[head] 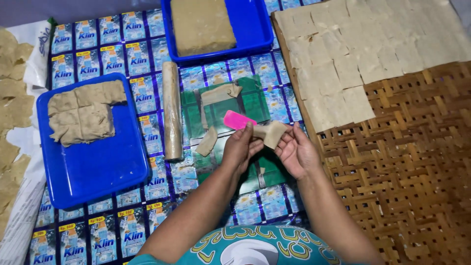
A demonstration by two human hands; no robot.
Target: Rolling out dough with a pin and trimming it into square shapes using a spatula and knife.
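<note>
Head view, both hands (270, 147) holding tan dough sheet (273, 132), pink scraper (237, 119)

Pink scraper (238, 119); blue trays (98, 167); tan dough sheet (271, 133); brown woven mat (412, 167).

top tray (255, 29) cut by edge | pink scraper (238, 119) partly hidden by left hand (241, 147)

The dough sheet (273, 133) looks matt and soft; the scraper (237, 119) smooth pink plastic; the tray (98, 172) glossy blue plastic; the mat (417, 162) rough woven bamboo.
</note>
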